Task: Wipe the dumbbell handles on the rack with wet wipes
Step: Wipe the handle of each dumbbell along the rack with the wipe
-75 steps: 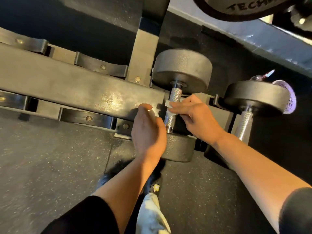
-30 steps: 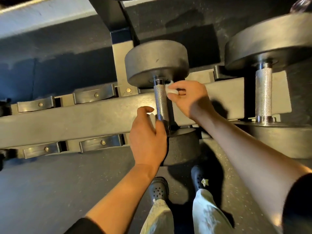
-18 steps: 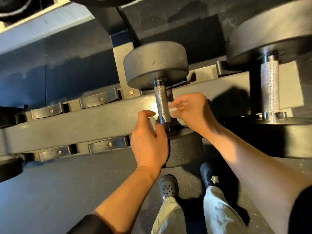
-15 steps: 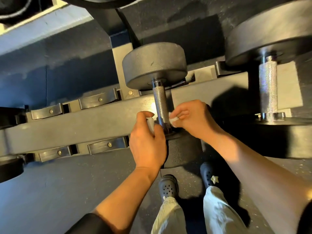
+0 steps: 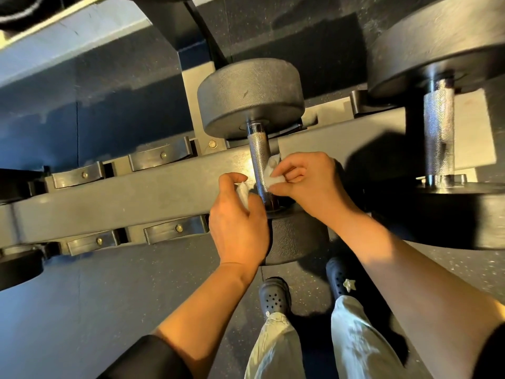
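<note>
Leftmost: dark rounded weight end [image 5: 16,269] at frame edge, cut off. Next right: rack rail [image 5: 123,198], long and dark, running across, with bolted black cradles [image 5: 175,229] along near and far edges. Centre: left hand [image 5: 239,228] over near end of small dumbbell [image 5: 250,98], fingers curled, pinching white wet wipe [image 5: 243,192] between thumb and fingers, just left of handle; contact between this wipe and handle not resolvable. Small dumbbell seated in rack, far head above rail, near head mostly hidden under left hand and right wrist. Knurled handle [image 5: 258,157] bare and bright over upper half. Immediately right: right hand [image 5: 308,181], fingers curled, pinching second wad of wipe [image 5: 273,173] against right side of handle, low on the shaft near the near collar. Below hands: two black perforated clogs [image 5: 273,298] on speckled floor [image 5: 82,310], pale trouser legs above them. Far right: larger dumbbell [image 5: 440,42] in the neighbouring cradle, its knurled handle [image 5: 438,132] uncovered, well apart from both hands.
</note>
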### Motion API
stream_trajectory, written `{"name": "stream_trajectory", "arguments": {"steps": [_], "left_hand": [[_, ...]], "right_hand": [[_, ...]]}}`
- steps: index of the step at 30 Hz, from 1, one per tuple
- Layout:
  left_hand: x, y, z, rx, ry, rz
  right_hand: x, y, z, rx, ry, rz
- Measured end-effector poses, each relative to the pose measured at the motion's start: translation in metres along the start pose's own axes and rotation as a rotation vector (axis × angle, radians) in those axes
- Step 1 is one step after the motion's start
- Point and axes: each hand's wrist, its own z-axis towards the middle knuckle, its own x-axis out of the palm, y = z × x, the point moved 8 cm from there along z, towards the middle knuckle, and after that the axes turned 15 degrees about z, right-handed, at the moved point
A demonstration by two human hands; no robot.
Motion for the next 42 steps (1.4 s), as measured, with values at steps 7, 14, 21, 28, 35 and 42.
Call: {"name": "stream_trajectory", "arguments": {"steps": [7,14,21,28,35,42], "left_hand": [[0.0,0.004,-0.001,-0.021,-0.02,-0.013],[-0.001,-0.003,-0.004,0.003,-0.039,-0.026],[0.009,-0.069,-0.021,0.191,0.01,-0.214],[0.072,-0.129,-0.031,0.142,0.066,-0.358],[0.115,-0.137,-0.053,-0.031,0.022,-0.545],[0.124,-0.134,-0.054,-0.076,0.022,-0.57]], "right_hand": [[0.013,-0.002,-0.003,0.052,0.186,-0.184],[-0.03,0.016,-0.018,-0.165,-0.144,-0.212],[-0.093,0.046,-0.021,-0.236,-0.238,-0.363],[-0.145,0.073,-0.015,-0.295,-0.205,-0.591],[-0.147,0.083,-0.006,-0.481,-0.008,-1.07],[-0.142,0.056,0.009,-0.453,0.286,-1.587]]}}
